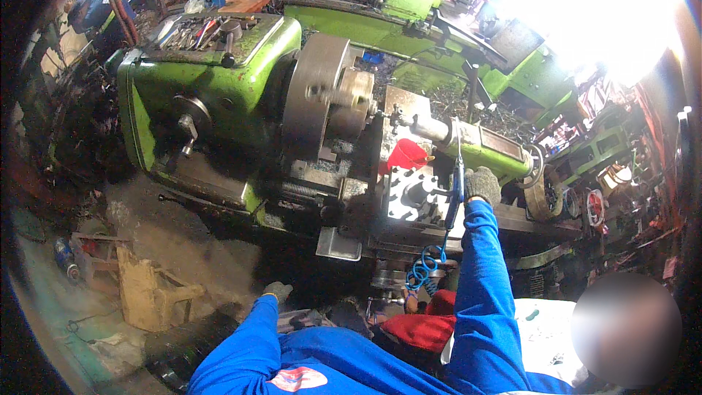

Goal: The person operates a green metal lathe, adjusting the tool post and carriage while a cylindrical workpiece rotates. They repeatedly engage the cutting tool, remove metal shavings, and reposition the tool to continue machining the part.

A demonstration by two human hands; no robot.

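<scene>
Here I am at the lathe, right hand (483,186) gloved and wrapped around the blue air gun (458,189), whose body sits against my fingers on their left side, its thin nozzle (458,139) reaching away from me beside the tailstock (486,148). The way to do this well, I'd say, is a firm grip, the tip well clear of the blurred chuck (316,99), and the coiled hose (424,271) hanging free below! Down low, my left hand (278,291) hangs away from the machine, and I can't tell whether those fingers are curled or loose.
</scene>
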